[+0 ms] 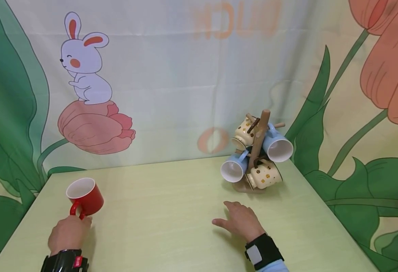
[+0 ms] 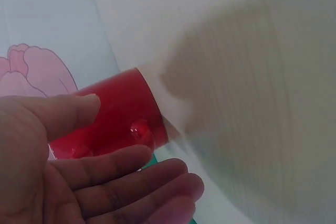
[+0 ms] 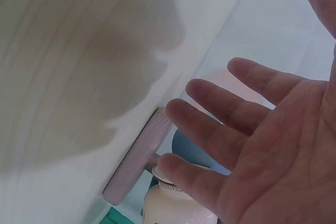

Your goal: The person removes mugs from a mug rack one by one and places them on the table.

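Note:
On the left of the table stands a red mug with a white inside, its handle towards the person. My left hand is right at that handle. In the left wrist view, its thumb and relaxed fingers are spread apart beside the mug, not curled round it. My right hand hovers over the table with fingers stretched and nothing held. Just beyond it stands a wooden mug tree, bearing an upper blue mug, a lower blue mug, an upper cream mug and a lower cream mug.
The pale wooden table ends at a printed cloth backdrop with a rabbit and tulips. The mug tree's round base stands near the table's far right corner. Black bands circle both wrists.

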A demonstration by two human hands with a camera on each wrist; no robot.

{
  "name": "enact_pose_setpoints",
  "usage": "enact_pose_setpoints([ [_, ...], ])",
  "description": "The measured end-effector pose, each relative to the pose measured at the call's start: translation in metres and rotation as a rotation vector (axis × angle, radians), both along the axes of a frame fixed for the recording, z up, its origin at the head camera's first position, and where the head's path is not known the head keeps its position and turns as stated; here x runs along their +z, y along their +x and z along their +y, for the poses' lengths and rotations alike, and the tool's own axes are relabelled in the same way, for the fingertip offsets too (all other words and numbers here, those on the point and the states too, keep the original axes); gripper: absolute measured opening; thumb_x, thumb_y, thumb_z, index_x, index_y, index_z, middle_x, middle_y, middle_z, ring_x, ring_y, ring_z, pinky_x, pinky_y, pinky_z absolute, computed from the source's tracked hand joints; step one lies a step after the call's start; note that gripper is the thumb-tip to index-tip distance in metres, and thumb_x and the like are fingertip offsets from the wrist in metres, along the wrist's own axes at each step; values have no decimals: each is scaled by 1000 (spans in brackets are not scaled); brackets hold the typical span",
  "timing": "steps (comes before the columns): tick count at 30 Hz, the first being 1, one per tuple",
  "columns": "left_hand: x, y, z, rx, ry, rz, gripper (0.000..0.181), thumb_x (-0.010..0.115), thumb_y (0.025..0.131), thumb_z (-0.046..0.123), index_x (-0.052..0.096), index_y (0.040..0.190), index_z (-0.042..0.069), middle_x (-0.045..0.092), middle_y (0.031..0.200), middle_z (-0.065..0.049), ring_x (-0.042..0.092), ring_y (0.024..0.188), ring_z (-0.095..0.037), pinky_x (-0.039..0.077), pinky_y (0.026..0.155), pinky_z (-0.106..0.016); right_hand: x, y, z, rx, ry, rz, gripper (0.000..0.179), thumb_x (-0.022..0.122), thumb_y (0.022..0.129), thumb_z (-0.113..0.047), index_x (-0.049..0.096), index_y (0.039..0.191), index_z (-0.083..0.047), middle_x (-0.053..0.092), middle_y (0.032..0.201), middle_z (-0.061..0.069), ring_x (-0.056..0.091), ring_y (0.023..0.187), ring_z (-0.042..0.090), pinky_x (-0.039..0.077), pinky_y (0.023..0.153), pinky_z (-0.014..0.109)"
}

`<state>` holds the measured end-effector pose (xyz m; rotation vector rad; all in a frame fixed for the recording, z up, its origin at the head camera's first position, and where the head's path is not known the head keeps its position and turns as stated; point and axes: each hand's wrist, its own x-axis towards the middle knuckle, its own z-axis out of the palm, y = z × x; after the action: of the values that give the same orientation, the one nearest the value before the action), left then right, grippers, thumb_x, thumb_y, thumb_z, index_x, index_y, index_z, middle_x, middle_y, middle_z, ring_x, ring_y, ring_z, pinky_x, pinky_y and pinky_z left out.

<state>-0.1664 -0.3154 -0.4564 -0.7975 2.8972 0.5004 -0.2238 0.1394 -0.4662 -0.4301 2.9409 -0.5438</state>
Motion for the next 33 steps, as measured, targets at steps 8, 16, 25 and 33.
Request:
enact_pose_setpoints([
  [8, 5, -8, 20, -132, -45, -94, 47, 58, 97, 40, 64, 74, -1, 56, 60, -9, 55, 61, -28, 46, 60, -41, 0, -1, 0, -13, 0, -13, 78, 68, 85, -60, 57, 135, -1, 60, 129, 19, 55, 122, 36, 40, 100, 58],
  [16, 3, -16, 46, -247, -63, -58, 48, 62, 95, 43, 63, 88, -5, 57, 62, -9, 55, 58, -25, 46, 59, -39, 2, -3, 3, -36, 3, 42, 76, 68, 86, -59, 58, 135, -2, 61, 127, 20, 57, 118, 38, 42, 98, 58],
  [25, 9, -28, 80, -362, -25, -40, 66, 61, 94, 52, 60, 123, -8, 65, 105, -27, 62, 89, -37, 53, 76, -56, 16, -5, 7, -114, 26, 197, 76, 69, 86, -57, 56, 137, -3, 64, 122, 21, 65, 102, 40, 52, 79, 52],
  [33, 10, -32, 104, -428, -44, 46, 75, 62, 89, 60, 58, 128, -5, 60, 110, -26, 58, 97, -43, 47, 83, -63, 42, -16, 16, -185, -31, 279, 66, 71, 86, -55, 62, 127, -4, 67, 113, 19, 66, 99, 37, 53, 69, 52],
])
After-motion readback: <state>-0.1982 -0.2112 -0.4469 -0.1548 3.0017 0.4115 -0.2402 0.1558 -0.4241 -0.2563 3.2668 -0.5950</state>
